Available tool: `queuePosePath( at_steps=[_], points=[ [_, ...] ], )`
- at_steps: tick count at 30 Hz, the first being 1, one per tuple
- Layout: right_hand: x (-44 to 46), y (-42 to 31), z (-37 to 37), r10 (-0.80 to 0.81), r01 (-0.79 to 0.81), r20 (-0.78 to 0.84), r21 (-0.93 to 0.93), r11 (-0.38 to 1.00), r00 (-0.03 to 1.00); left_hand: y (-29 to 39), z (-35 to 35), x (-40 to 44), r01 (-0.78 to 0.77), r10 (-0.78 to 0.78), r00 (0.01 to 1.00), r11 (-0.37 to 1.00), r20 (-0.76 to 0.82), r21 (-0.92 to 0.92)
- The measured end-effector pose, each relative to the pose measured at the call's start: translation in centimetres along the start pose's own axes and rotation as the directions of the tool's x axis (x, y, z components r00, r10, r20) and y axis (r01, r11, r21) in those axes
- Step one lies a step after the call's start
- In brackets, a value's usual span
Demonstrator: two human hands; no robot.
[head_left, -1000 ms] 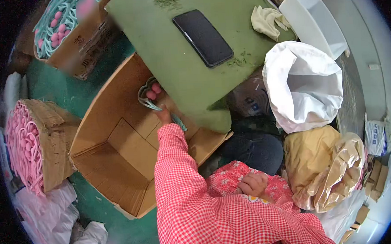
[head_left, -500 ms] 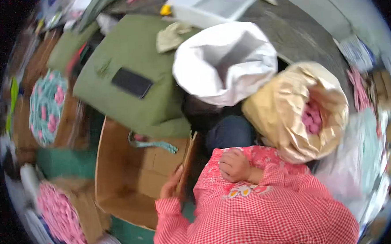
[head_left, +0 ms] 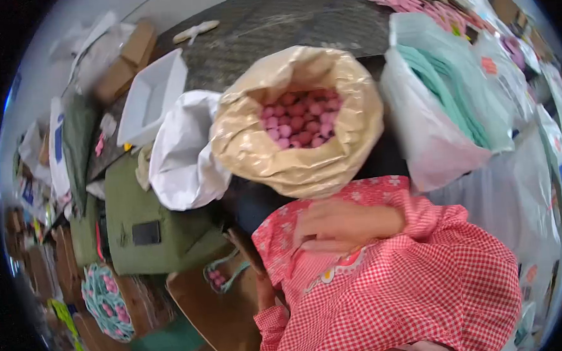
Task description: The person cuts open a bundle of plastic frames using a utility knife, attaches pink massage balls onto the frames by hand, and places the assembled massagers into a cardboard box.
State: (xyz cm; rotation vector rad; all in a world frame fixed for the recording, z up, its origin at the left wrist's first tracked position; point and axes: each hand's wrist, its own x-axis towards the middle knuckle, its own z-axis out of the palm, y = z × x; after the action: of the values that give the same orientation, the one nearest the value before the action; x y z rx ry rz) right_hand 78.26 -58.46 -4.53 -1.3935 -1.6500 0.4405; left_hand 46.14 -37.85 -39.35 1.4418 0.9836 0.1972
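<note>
My left hand is at the near wall of an open cardboard box, closed over its edge, with the fingers partly hidden. Inside the box lies a teal cord with pink beads. Over my lap, my right hand is somewhat blurred, its fingers stretched out to the left and nothing visible in them. Just beyond it stands a tan bag with its top rolled down, full of pink and dark-red balls.
Left of the tan bag are a white bag, a white tray and a green cloth-covered block bearing a black phone. A plastic bag of green cords stands right. Beaded teal cords fill a box at lower left.
My view has swung right, shifting the bags and boxes leftward. My right hand has loosened from a fist to stretched fingers. My left hand remains at the box wall.
</note>
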Motion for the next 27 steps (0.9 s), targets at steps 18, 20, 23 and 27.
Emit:
queuePosePath(
  at_steps=[18,20,23,27],
  points=[
    [-16.4,8.4,-27.3,0.304,-0.866,-0.826,-0.500,-0.008,0.474,16.3,9.4,1.5,-0.254,0.321,0.932,0.910,-0.168,0.327],
    [-15.2,7.9,-27.9,0.351,-0.881,-0.834,-0.471,-0.050,0.426,17.4,9.9,0.8,-0.251,0.321,0.929,0.913,-0.186,0.322],
    [-13.9,5.4,-28.2,0.335,-0.956,-0.909,-0.285,-0.066,0.248,20.8,10.5,-1.3,-0.260,0.361,0.899,0.895,-0.246,0.362],
    [-15.0,3.8,-31.6,0.022,-0.915,-0.921,-0.383,0.128,0.389,26.2,11.7,-2.7,-0.485,0.683,0.724,0.607,-0.100,0.630]
  ],
)
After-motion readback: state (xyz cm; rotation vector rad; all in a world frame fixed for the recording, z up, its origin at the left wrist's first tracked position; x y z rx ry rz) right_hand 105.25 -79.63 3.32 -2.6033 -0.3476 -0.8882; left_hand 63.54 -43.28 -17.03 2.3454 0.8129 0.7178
